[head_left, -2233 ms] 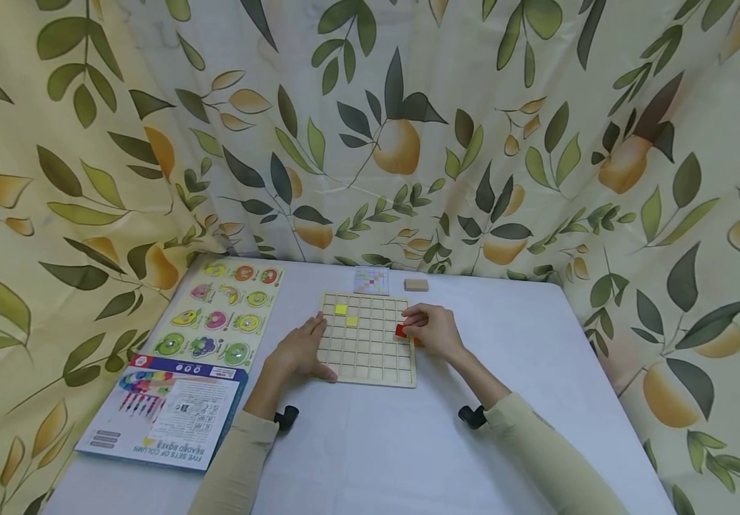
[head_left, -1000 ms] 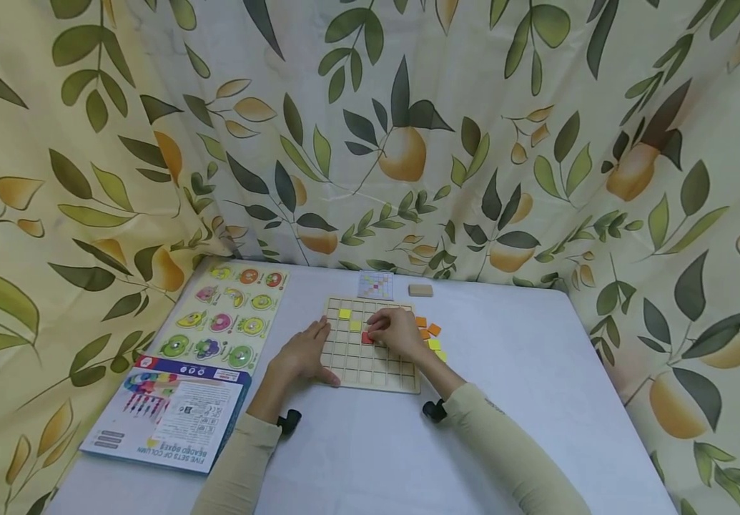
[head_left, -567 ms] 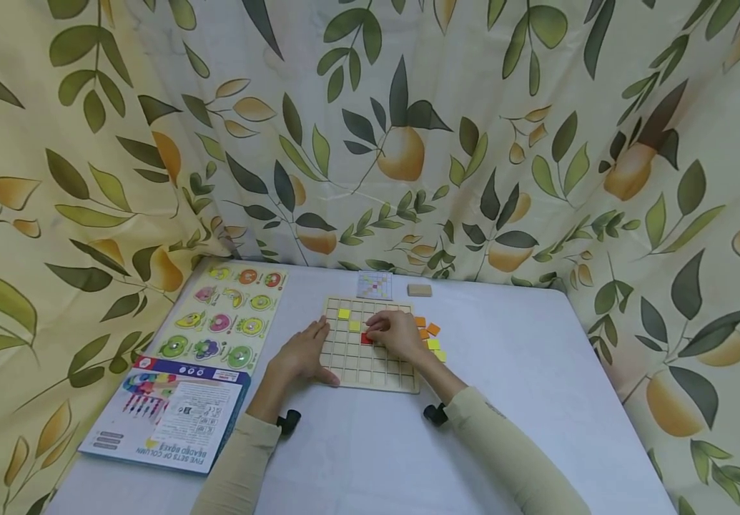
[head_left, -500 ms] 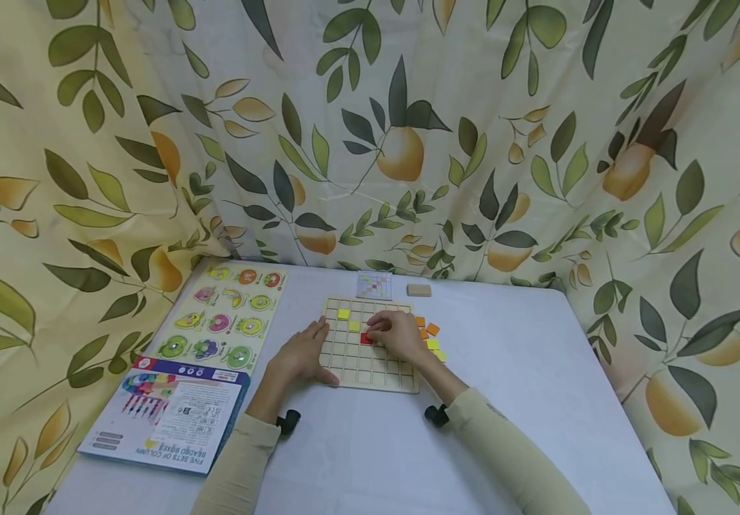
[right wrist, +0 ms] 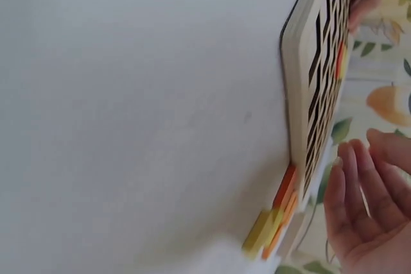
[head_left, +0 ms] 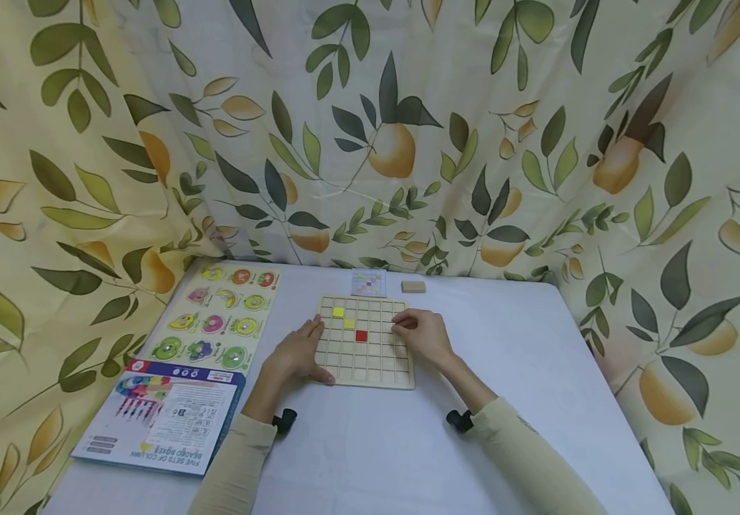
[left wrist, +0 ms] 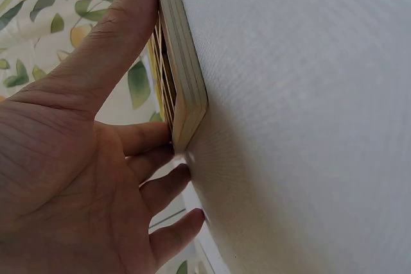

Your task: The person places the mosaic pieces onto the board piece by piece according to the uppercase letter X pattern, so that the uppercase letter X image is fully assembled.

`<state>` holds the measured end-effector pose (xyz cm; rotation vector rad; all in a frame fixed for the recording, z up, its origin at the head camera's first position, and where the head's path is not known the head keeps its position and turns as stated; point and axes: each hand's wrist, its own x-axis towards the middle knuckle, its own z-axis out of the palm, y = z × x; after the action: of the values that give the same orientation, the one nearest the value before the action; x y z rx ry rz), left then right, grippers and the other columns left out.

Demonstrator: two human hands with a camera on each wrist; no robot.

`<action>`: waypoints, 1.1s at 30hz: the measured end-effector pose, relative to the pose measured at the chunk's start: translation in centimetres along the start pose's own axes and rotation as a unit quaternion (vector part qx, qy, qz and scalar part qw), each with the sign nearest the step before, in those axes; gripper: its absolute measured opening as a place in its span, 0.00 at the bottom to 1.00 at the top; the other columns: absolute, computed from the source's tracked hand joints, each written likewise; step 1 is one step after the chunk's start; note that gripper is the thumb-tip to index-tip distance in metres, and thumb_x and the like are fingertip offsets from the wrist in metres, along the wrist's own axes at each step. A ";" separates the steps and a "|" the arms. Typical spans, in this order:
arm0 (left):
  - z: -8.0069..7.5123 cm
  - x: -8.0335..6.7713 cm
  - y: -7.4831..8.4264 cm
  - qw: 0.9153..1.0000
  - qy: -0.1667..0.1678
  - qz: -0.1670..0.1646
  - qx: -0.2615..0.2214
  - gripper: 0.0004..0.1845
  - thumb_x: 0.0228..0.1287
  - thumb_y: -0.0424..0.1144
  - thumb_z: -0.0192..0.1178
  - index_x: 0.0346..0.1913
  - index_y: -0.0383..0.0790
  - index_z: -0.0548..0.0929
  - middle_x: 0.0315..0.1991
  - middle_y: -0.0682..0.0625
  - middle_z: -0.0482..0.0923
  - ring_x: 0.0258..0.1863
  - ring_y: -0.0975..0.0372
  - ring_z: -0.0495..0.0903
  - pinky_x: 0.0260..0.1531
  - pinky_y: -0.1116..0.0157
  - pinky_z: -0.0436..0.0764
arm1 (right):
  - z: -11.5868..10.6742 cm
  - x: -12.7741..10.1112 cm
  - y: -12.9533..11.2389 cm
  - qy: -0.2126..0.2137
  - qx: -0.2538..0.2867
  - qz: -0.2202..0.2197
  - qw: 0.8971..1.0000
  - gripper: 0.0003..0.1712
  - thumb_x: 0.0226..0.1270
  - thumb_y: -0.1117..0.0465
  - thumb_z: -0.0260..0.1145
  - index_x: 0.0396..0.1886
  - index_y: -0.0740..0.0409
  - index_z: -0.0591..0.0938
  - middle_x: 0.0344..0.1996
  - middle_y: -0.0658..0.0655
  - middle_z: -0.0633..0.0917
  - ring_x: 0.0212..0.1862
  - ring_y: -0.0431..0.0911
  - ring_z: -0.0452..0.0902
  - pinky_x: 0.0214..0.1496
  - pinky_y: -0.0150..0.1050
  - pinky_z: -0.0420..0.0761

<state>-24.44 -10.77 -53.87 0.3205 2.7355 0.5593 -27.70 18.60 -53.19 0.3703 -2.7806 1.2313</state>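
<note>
At frame centre, the small red square tile [head_left: 361,335] now sits alone in the pale wooden grid board [head_left: 366,374], so that piece looks placed. The right hand [head_left: 422,336] has drawn off toward the board's right edge, fingers loosely curled and empty. The left hand [head_left: 297,352] stays flat against the left edge.

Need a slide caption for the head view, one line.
Left hand steadies a wooden grid board holding two yellow tiles and one red tile; right hand hovers at its right edge.

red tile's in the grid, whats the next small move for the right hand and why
Probably reach the right hand down to the loose tiles at the wooden grid board's right edge and pick one. The hand holds nothing, the red tile sits in its cell, most cells are empty, and the left hand braces the board.
</note>
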 end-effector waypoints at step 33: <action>-0.1 -0.1 -0.1 1.000 -0.001 0.008 0.015 0.69 0.45 0.58 0.84 0.83 0.33 0.53 0.85 0.40 0.44 0.83 0.47 0.47 0.81 0.48 0.53 | -4.2 -3.7 4.4 -0.003 -0.115 0.105 0.988 0.21 0.52 0.60 0.85 0.44 0.61 0.89 0.32 0.52 0.89 0.33 0.44 0.84 0.38 0.44 0.83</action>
<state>-24.42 -10.89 -53.79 0.3500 2.7446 0.5212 -25.34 25.27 -54.12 0.0659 -2.9854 0.9252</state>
